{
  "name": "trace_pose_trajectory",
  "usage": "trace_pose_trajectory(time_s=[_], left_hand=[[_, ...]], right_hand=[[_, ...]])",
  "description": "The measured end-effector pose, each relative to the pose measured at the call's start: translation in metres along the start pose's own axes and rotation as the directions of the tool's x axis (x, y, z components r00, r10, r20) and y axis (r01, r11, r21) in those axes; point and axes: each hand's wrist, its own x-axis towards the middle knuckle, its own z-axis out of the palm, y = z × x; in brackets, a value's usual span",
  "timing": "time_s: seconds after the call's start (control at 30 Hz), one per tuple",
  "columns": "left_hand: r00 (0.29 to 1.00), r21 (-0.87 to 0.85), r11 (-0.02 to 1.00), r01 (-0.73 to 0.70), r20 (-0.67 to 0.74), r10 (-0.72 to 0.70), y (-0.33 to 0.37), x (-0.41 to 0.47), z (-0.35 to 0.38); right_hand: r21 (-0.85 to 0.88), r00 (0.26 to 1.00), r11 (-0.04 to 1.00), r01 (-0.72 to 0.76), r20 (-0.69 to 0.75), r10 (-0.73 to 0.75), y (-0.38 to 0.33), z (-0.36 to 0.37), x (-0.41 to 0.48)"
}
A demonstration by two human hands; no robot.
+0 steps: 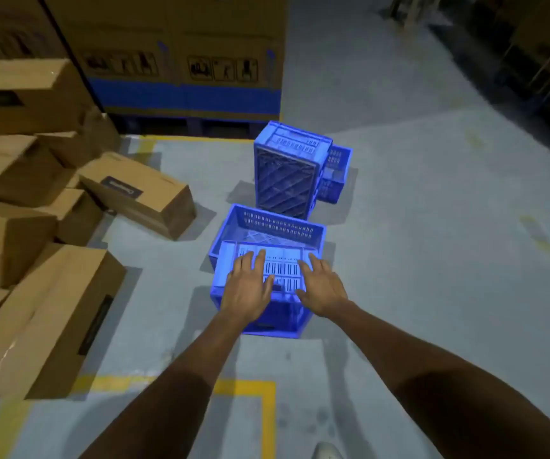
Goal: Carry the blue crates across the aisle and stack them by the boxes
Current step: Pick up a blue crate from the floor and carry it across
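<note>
Both hands, left hand (248, 286) and right hand (321, 286), lie open and flat on the tilted blue crate (268, 270) directly beneath them, gripping nothing, so it could slide off the lower crate (267, 223).

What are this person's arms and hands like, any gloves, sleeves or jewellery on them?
Both arms are bare as far up as the picture shows, with no sleeve in view. The left hand and right hand wear no gloves. I see no watch, bracelet or rings, though the dim, slightly blurred picture could hide something small.
</note>
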Motion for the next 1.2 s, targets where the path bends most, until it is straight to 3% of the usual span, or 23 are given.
trace_pose_trajectory(time_s=[0.2, 0.37, 0.57, 0.7, 0.77, 0.8, 0.9, 0.97, 1.03, 1.1, 1.2], left_hand=[[0.99, -0.015, 0.995, 0.094, 0.104, -0.092, -0.038, 0.007, 0.094], [0.985, -0.051, 0.996, 0.078, 0.157, -0.069, -0.056, 0.007, 0.15], [0.941, -0.053, 0.991, 0.127, 0.323, -0.103, -0.057, 0.007, 0.154], [0.904, -0.19, 0.947, 0.259, 0.393, -0.168, -0.04, 0.004, 0.111], [0.88, -0.361, 0.848, 0.388, 0.418, -0.225, -0.02, 0.007, 0.074], [0.858, -0.474, 0.744, 0.471, 0.44, -0.263, -0.008, 0.01, 0.054], [0.714, -0.721, 0.133, 0.68, 0.61, -0.344, 0.03, 0.01, -0.005], [0.665, -0.718, -0.151, 0.68, 0.69, -0.286, 0.057, 0.008, -0.041], [0.649, -0.688, -0.278, 0.67, 0.725, -0.232, 0.091, 0.004, -0.072], [0.662, -0.681, -0.342, 0.648, 0.725, -0.189, 0.124, 0.001, -0.098], [0.697, -0.744, -0.205, 0.636, 0.668, -0.262, 0.163, -0.003, -0.132]], right_hand=[[-0.177, 0.985, 0.984, 0.014, 0.171, 0.017, 0.018, 0.111, 0.052], [-0.274, 0.999, 0.962, -0.005, 0.039, 0.016, 0.028, 0.159, 0.073], [-0.159, 0.997, 0.987, 0.026, -0.07, -0.037, 0.01, 0.139, 0.077], [-0.064, 0.996, 0.997, 0.033, -0.079, -0.038, -0.023, 0.075, 0.062], [-0.043, 0.996, 0.999, 0.016, -0.087, -0.02, -0.035, 0.037, 0.046], [-0.034, 0.996, 0.999, -0.005, -0.09, 0.002, -0.038, 0.019, 0.036], [-0.019, 0.99, 0.996, -0.084, -0.112, 0.082, -0.044, -0.041, 0.0], [-0.007, 0.984, 0.991, -0.132, -0.12, 0.13, -0.045, -0.082, -0.027], [0.021, 0.976, 0.986, -0.167, -0.136, 0.169, -0.047, -0.122, -0.056], [0.045, 0.967, 0.981, -0.19, -0.166, 0.194, -0.049, -0.159, -0.086], [0.072, 0.953, 0.978, -0.197, -0.22, 0.208, -0.054, -0.208, -0.13]])
